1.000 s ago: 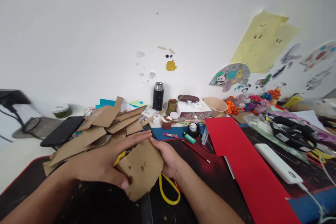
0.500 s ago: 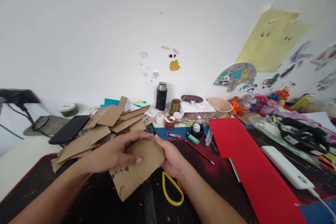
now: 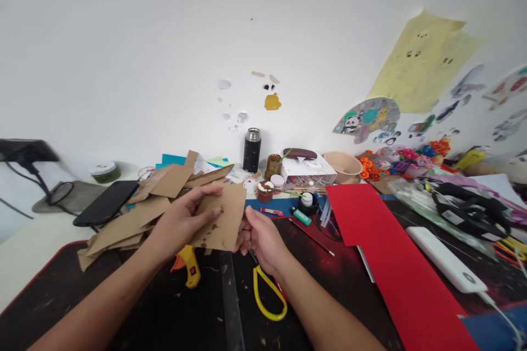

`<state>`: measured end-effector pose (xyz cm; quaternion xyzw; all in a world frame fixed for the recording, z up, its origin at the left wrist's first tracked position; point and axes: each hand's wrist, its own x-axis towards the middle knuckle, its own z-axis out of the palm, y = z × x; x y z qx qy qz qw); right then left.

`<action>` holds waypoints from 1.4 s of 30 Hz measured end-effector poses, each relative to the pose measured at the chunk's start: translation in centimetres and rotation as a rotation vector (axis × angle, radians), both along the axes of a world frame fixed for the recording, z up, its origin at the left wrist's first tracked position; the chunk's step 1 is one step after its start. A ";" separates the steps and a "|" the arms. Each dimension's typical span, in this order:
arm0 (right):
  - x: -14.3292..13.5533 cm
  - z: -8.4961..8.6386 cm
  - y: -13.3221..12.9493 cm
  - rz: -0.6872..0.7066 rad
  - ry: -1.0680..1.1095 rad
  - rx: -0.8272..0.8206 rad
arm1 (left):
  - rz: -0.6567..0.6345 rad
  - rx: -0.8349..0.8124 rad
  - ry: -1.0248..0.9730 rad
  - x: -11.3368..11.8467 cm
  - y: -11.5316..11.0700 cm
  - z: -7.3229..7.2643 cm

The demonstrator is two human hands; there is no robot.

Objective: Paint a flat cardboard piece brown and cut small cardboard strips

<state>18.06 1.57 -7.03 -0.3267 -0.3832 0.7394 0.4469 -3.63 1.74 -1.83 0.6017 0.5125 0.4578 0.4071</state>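
Observation:
My left hand (image 3: 181,222) is closed on a piece of brown cardboard (image 3: 224,222), thumb across its near face and fingers at its upper edge. Dark reddish-brown spots mark that face. At the cardboard's right edge is my right hand (image 3: 263,238), its thumb apart from half-curled fingers; whether the fingertips touch the edge is unclear. Below the right hand, a yellow handle loop (image 3: 269,293) lies on the dark mat (image 3: 164,312). A yellow glue gun (image 3: 190,267) lies under the cardboard, partly hidden. Between the glue gun and the loop runs a dark metal ruler (image 3: 231,301).
A pile of cardboard pieces (image 3: 140,214) and a black phone (image 3: 105,203) are at the left. Red card (image 3: 382,241) and a white power bank (image 3: 447,258) lie right. A black flask (image 3: 252,151), white box (image 3: 308,173) and beige bowl (image 3: 345,164) line the wall.
The cardboard has been raised and turned more upright. My right hand has shifted off its face to the right edge, thumb now apart from it. The glue gun has come into view.

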 end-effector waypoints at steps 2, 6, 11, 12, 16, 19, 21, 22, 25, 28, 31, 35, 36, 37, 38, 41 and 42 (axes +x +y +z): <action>-0.2 -0.4 -0.2 -0.050 -0.066 0.055 | -0.029 0.005 0.029 0.5 0.1 -0.8; -0.1 -0.5 -0.2 -0.106 -0.171 0.116 | -0.086 0.082 0.247 -0.5 0.2 -0.2; 0.4 -0.2 -0.2 -0.046 -0.242 0.226 | -0.307 0.334 0.651 -3.2 -0.3 2.1; 0.4 -0.2 -0.3 -0.027 -0.260 0.243 | -0.383 0.309 0.688 -3.4 -0.5 2.2; 0.4 -0.2 -0.6 0.011 -0.289 0.274 | -0.538 0.128 0.785 -3.1 -1.1 1.6; 0.5 -0.1 -0.6 -0.014 -0.316 0.288 | -0.518 0.051 0.807 -2.3 -1.3 1.6; 0.6 -0.2 -0.6 -0.038 -0.340 0.294 | -0.505 0.009 0.813 -1.9 -1.5 2.0; 0.6 -0.2 -0.5 -0.045 -0.347 0.293 | -0.504 -0.015 0.816 -1.7 -1.5 2.3; 0.5 -0.2 -0.6 -0.045 -0.341 0.275 | -0.499 -0.077 0.826 -1.0 -1.9 3.1; 0.4 -0.1 -0.7 -0.039 -0.314 0.247 | -0.484 -0.114 0.841 -0.4 -2.3 3.3; 0.3 0.1 -0.8 -0.039 -0.294 0.229 | -0.474 -0.112 0.847 0.1 -2.6 3.0; 0.2 0.4 -0.8 -0.050 -0.285 0.218 | -0.470 -0.076 0.818 0.3 -2.6 2.1; 0.2 0.4 -0.9 -0.048 -0.282 0.212 | -0.463 -0.063 0.803 0.2 -2.5 1.9; 0.2 0.4 -0.9 -0.046 -0.276 0.206 | -0.457 -0.049 0.788 0.1 -2.4 1.7; 0.2 0.4 -0.9 -0.042 -0.271 0.203 | -0.452 -0.033 0.774 0.0 -2.2 1.5; 0.3 0.3 -0.8 -0.034 -0.267 0.206 | -0.439 -0.002 0.753 -0.7 -1.6 1.2; 0.3 0.2 -0.7 -0.035 -0.273 0.214 | -0.434 0.002 0.752 -0.9 -1.4 1.1</action>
